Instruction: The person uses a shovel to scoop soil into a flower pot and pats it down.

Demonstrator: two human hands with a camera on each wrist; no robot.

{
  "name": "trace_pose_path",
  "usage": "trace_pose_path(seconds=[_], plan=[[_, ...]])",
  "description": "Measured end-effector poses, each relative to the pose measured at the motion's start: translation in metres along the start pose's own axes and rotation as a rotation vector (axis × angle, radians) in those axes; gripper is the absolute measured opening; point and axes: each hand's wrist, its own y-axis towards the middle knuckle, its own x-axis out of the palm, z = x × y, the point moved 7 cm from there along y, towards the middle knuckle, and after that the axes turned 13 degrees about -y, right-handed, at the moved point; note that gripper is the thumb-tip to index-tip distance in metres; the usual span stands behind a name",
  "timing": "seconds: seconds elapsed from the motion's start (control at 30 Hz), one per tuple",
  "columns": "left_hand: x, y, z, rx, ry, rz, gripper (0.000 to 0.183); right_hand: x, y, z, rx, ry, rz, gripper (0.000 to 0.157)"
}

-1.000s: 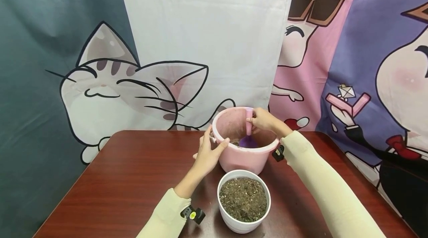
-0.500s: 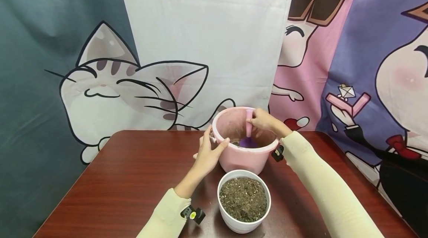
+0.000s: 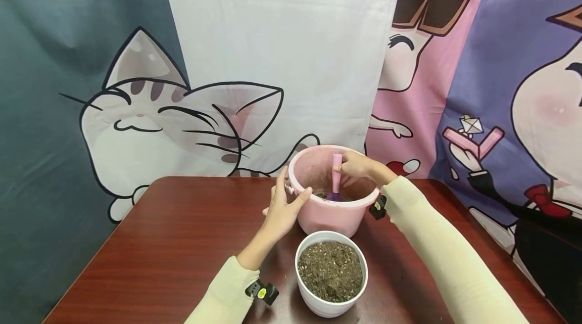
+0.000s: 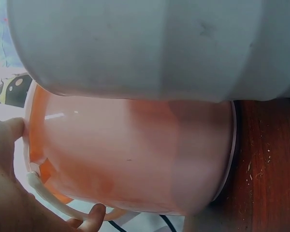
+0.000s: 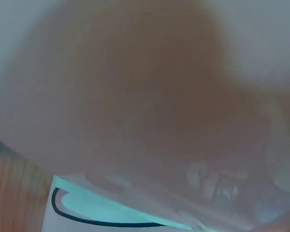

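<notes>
A pink bucket (image 3: 334,215) stands at the back of the table. My left hand (image 3: 283,210) holds its left side, the thumb on the rim and the other fingers along the outer wall by the white handle (image 4: 63,205). Inside the bucket, my right hand (image 3: 356,165) grips the pink handle of a trowel (image 3: 336,180). The trowel stands nearly upright, and its purple blade is mostly hidden behind the front rim. In front of the bucket is a white pot (image 3: 329,309) filled with dark soil (image 3: 331,271). The right wrist view is blurred by the bucket's pink wall (image 5: 135,121).
The reddish-brown wooden table (image 3: 182,243) stretches out to the left of the pot and bucket. Crumbs of soil (image 4: 261,169) lie on it near the bucket's base. A printed cloth (image 3: 273,51) hangs close behind the bucket.
The right hand has pushed the trowel slightly lower in the bucket, so less of the purple blade shows. The left hand, bucket and white pot have stayed in place.
</notes>
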Motion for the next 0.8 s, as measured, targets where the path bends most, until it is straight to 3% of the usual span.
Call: trace_pose_path(seconds=[0.13, 0.23, 0.33, 0.47, 0.57, 0.8], plan=[[-0.001, 0.000, 0.002, 0.004, -0.010, 0.005, 0.083, -0.006, 0.000, -0.004, -0.030, -0.270, 0.061, 0.025], [-0.001, 0.000, 0.001, -0.003, -0.012, 0.003, 0.083, -0.006, 0.000, -0.005, -0.046, -0.394, 0.060, 0.026], [0.000, 0.000, 0.001, -0.008, -0.016, 0.000, 0.084, -0.002, 0.000, -0.002, -0.040, -0.310, 0.014, 0.027], [0.001, 0.000, -0.001, -0.016, -0.016, -0.008, 0.085, 0.005, -0.002, 0.002, -0.027, -0.119, -0.058, 0.026], [0.002, 0.000, -0.001, -0.021, -0.015, -0.013, 0.085, 0.007, -0.002, 0.000, -0.059, -0.055, -0.077, 0.024], [0.000, -0.001, -0.001, -0.022, -0.002, 0.005, 0.086, 0.007, 0.000, -0.008, -0.153, -0.056, -0.088, 0.020]])
